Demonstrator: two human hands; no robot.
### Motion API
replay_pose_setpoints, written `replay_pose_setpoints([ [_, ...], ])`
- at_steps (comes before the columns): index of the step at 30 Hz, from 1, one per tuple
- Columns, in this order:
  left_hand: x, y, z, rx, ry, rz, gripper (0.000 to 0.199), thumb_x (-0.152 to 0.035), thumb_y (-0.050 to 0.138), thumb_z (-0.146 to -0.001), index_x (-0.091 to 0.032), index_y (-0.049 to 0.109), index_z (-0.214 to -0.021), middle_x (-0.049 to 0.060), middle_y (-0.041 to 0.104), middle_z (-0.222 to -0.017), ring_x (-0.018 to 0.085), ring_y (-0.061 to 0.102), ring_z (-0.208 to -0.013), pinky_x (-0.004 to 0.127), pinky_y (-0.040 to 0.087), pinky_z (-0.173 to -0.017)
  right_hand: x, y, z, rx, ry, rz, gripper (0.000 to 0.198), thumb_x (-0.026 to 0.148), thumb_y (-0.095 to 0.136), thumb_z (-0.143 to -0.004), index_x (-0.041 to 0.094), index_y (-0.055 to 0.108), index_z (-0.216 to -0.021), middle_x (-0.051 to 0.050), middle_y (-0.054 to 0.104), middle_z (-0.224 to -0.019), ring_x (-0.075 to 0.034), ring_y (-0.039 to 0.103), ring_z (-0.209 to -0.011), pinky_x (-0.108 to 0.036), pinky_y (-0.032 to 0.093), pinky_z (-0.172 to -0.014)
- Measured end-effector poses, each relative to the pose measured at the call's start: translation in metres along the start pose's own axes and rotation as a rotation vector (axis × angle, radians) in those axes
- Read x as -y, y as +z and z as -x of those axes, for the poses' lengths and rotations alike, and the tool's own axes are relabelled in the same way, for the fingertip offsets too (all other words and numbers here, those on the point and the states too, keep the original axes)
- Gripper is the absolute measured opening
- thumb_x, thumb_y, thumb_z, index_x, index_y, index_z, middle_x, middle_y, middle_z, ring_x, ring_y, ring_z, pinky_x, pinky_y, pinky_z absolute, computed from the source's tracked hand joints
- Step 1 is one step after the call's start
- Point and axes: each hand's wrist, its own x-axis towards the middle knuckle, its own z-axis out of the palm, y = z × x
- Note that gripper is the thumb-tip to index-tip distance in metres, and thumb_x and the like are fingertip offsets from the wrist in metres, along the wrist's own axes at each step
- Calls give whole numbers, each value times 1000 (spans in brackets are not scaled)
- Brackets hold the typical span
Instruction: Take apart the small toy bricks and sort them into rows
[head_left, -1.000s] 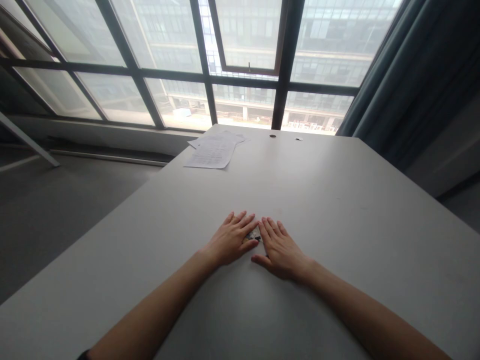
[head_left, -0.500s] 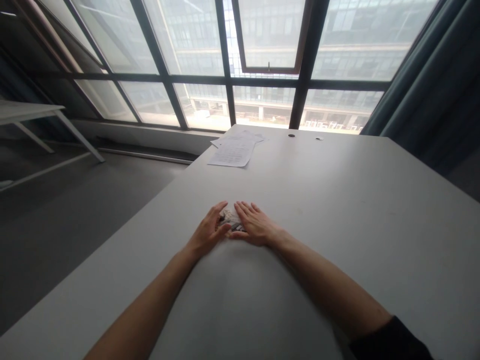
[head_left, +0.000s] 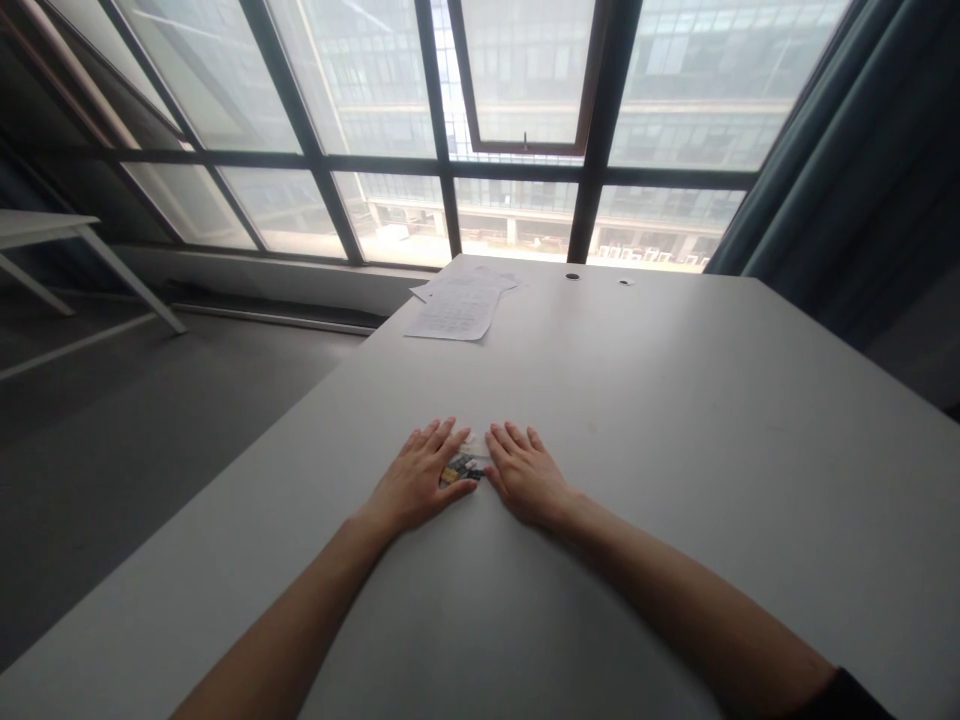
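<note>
A small heap of little pieces [head_left: 466, 467], white, grey, yellow and dark, lies on the white table [head_left: 600, 400] between my hands. They look like small building bricks, but are too small to tell for sure. My left hand [head_left: 421, 474] rests palm down at the heap's left side, fingers stretched out and thumb along its near edge. On the other side, my right hand [head_left: 525, 472] lies flat with its fingers extended and its thumb by the pieces. Both palms hide part of the heap.
Printed paper sheets [head_left: 454, 305] lie toward the table's far left corner. Two round cable holes [head_left: 572, 277] are near the far edge, below large windows. A blue-grey curtain [head_left: 810, 150] hangs at the right; another white table [head_left: 45, 228] stands at the left.
My left hand has flattened, its fingers turned more forward. My right hand has shifted slightly right and spread alongside the heap. The whole view has moved a little.
</note>
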Motion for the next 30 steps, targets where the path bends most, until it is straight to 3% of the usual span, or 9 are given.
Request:
replay_pose_setpoints([
  [7,-11,6,-13,-23,-107,-39,60,-57,43,-88,-25,43,-139,12,37,-149,32,31,-138,53,26,-111,1,7,-24,-70,55,-8,46,33,30,-98,22,39,-141,-7,38,-149,-29,27,-139,-54,18,-112],
  [13,-17,8,-23,-78,-189,-59,52,-52,43,-89,-24,49,-133,13,42,-145,31,36,-135,51,29,-110,-1,3,-29,-167,202,-64,43,34,34,-97,16,49,-133,-10,46,-143,-26,36,-134,-46,23,-112],
  [17,-16,7,-24,-146,-229,-37,63,-59,48,-85,-20,47,-134,16,41,-145,32,35,-135,52,29,-109,-1,-2,-8,-169,140,-60,36,32,37,-97,20,59,-122,-6,55,-135,-23,42,-128,-42,24,-111],
  [21,-16,9,-24,-97,-216,-32,68,-61,48,-83,-20,44,-137,16,41,-145,34,34,-136,54,26,-110,3,-4,7,-134,74,-8,37,31,38,-96,19,54,-127,-7,53,-136,-23,39,-130,-43,23,-112],
  [30,-15,10,-23,-116,-189,-27,60,-59,45,-86,-22,48,-133,13,44,-143,32,37,-134,51,29,-109,7,0,-6,-120,56,-6,40,32,33,-98,19,50,-132,-7,51,-139,-25,38,-132,-47,24,-111],
])
